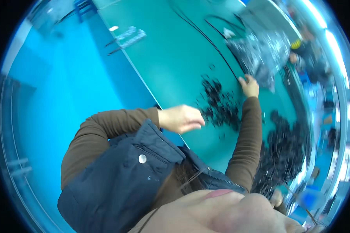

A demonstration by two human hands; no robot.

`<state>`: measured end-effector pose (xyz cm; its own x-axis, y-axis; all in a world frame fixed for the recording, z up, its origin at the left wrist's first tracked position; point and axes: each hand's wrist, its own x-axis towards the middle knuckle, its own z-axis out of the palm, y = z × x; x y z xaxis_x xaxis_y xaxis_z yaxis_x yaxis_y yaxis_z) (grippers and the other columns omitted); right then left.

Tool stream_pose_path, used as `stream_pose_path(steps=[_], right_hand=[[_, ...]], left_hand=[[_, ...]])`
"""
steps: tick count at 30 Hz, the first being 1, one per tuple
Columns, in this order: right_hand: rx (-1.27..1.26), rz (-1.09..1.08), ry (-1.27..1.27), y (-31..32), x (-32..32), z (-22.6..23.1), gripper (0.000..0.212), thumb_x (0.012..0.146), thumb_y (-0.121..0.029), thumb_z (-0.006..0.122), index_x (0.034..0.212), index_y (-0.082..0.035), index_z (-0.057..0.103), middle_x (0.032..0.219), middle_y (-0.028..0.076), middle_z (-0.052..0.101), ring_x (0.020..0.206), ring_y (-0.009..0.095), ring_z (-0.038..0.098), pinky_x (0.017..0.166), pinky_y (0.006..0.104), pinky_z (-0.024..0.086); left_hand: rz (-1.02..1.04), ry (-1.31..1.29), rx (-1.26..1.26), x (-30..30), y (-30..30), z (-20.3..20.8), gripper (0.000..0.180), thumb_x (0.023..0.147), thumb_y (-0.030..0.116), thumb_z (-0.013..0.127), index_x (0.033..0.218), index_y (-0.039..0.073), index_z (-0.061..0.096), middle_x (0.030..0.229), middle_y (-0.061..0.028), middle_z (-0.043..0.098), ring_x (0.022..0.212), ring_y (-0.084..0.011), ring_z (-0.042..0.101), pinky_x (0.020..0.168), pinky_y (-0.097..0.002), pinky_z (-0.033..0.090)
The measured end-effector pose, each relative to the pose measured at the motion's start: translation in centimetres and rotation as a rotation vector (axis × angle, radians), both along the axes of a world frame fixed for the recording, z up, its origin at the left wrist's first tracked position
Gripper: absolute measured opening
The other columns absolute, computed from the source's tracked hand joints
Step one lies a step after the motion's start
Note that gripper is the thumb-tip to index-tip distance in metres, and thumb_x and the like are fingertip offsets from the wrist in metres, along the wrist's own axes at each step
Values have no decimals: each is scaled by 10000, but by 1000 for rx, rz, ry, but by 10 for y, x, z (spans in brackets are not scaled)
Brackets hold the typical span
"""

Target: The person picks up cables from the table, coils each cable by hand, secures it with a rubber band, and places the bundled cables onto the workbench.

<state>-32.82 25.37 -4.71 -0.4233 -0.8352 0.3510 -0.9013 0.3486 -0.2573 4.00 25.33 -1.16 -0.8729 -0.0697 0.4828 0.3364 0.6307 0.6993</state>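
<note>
My left hand (pixel 182 119) is over the near edge of the green table, its fingers curled and pressed together. Whatever it may hold is hidden. Farther right, my right hand (pixel 250 87) reaches out across the table with thumb and fingers closed around a thin black cable (pixel 221 54), which runs back toward the far edge. Beside that hand lies a crinkled clear plastic bag (pixel 262 50) with something dark in it. Between my hands, small black parts (pixel 217 99) are scattered on the green tabletop (pixel 163 58).
A large heap of black parts (pixel 282 147) lies to the right of my right forearm. A pale grey box (pixel 266 17) stands behind the bag. Grey-white strips (pixel 130 37) sit at the table's left edge. Another person (pixel 311 58) is at the far right.
</note>
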Motion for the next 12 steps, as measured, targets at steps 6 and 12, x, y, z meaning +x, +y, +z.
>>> stream_pose_path(steps=[6, 12], right_hand=[[68, 12, 110, -58, 19, 11, 164, 825, -252, 594, 835, -89, 593, 833, 158, 631, 810, 370, 601, 688, 478, 463], [-303, 317, 143, -65, 123, 143, 103, 877, -131, 547, 834, -42, 522, 719, 165, 597, 647, 353, 598, 565, 406, 462]], left_hand=[[168, -103, 105, 31, -53, 0, 157, 863, 117, 575, 991, 29, 595, 934, -111, 606, 867, -293, 597, 744, -358, 491], [800, 463, -463, -60, -152, 69, 705, 771, 221, 666, 1313, -71, 323, 1334, -266, 336, 1246, -416, 350, 1042, -475, 295]])
